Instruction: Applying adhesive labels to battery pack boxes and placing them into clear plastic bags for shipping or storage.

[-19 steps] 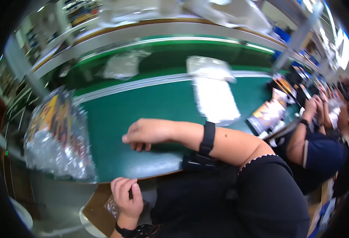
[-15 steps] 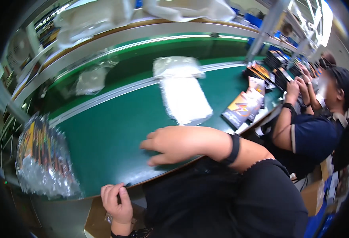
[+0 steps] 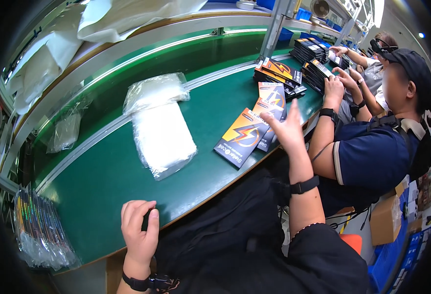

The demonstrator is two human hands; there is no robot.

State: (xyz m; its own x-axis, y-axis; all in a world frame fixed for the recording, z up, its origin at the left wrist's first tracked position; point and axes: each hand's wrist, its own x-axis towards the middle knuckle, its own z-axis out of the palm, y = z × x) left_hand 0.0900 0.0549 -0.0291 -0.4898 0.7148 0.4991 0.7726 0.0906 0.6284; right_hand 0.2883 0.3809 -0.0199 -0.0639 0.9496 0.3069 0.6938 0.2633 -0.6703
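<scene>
My right hand (image 3: 288, 131) is over the near edge of several flat boxes, its thumb and fingers spread. Closest to it is a black-and-orange box (image 3: 242, 138) with a lightning-bolt print, overlapping other boxes of the same kind. Whether the fingertips touch a box I cannot tell. Near the front edge of the green table my left hand (image 3: 141, 228) has loosely curled fingers, the thumb apart from them. A dark patch shows in that gap, and I make out no object held there. A stack of clear plastic bags (image 3: 162, 139) lies between and beyond my hands.
A row of bagged flat packs (image 3: 41, 228) stands at the table's left end. More dark boxes (image 3: 311, 51) are stacked at the far right. A co-worker (image 3: 377, 132) in a dark blue shirt handles boxes there, with another person beyond. A metal shelf post (image 3: 276, 34) rises behind the table.
My right hand has swung right from mid-table to the boxes, its fingers spreading. My left hand is a little higher, beside the table edge. The view has turned right.
</scene>
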